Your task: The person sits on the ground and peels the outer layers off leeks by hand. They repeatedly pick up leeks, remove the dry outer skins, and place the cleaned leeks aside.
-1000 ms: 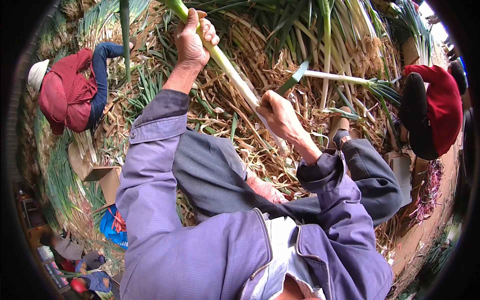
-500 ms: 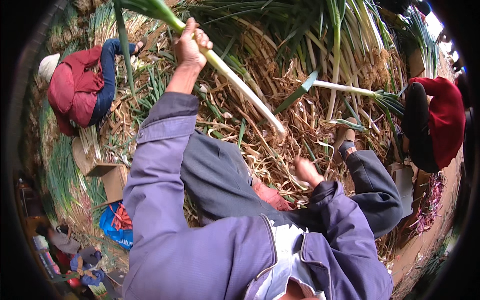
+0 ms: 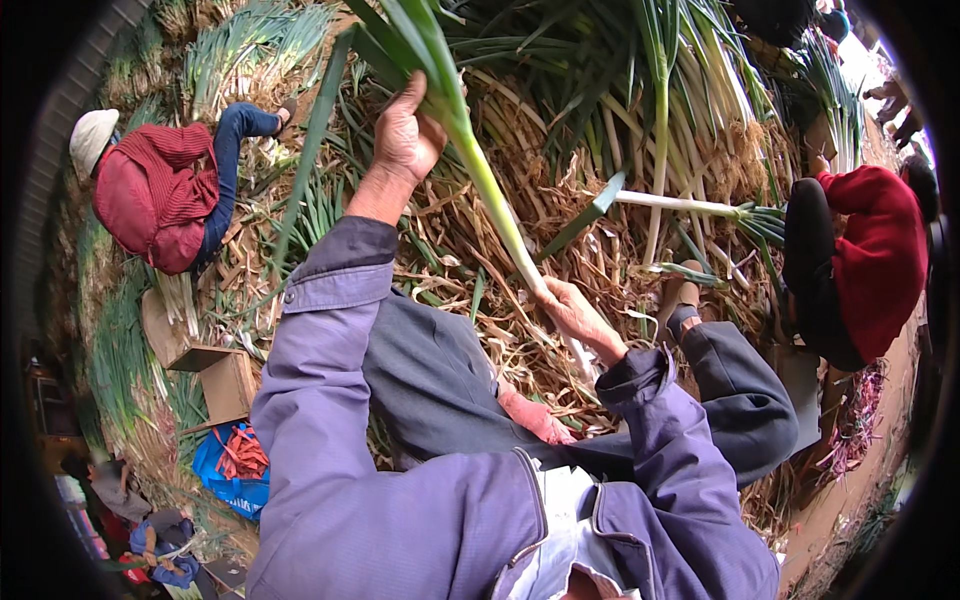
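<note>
A long green onion [image 3: 487,190] slants across in front of me, its green leaves up and its white end down to the right. My left hand [image 3: 410,138] is closed around it where the leaves begin. My right hand [image 3: 580,315] is closed on the white stalk near the root end, which partly hides behind the fingers. Just beyond my right hand, another green onion [image 3: 685,204] lies crosswise on the heap. Dry peeled husks [image 3: 490,340] cover the ground beneath my hands.
A large pile of green onions [image 3: 620,110] lies ahead with roots facing right. People in red sit at the left [image 3: 165,195] and right [image 3: 870,260]. A cardboard box [image 3: 225,380] and a blue bag [image 3: 235,470] with red strips stand at the left.
My right hand has come up and left and now grips the white stalk. My left hand has moved slightly right and down, with the green onion's lower end swinging toward my right hand.
</note>
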Demonstrator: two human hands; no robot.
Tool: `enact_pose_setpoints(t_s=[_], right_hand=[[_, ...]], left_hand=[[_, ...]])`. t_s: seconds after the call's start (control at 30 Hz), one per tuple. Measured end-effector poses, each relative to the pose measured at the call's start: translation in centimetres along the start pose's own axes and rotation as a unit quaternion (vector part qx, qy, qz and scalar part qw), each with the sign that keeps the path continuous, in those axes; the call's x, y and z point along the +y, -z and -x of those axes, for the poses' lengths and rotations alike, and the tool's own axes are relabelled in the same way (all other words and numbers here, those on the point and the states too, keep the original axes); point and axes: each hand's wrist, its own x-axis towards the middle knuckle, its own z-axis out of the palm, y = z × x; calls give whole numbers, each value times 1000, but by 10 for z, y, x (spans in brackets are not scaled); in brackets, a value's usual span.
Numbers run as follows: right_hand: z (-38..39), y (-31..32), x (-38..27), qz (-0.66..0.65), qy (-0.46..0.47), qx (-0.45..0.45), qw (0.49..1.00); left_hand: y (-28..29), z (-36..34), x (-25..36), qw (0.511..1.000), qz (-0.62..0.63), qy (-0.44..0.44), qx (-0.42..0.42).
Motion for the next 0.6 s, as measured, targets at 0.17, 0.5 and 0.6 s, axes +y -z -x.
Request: enact_pose_setpoints(t_s=[0.17,0.5,0.6], right_hand=[[-44,18,-43,8,145,130,981],[-76,51,-115,-8,228,209,951],[-76,49,-111,-12,238,214,947]], left_hand=[[-26,10,-37,980,-167,61,87],[-44,26,-45,964,-263,47,-2],[-36,27,-44,966,-248,65,-37]])
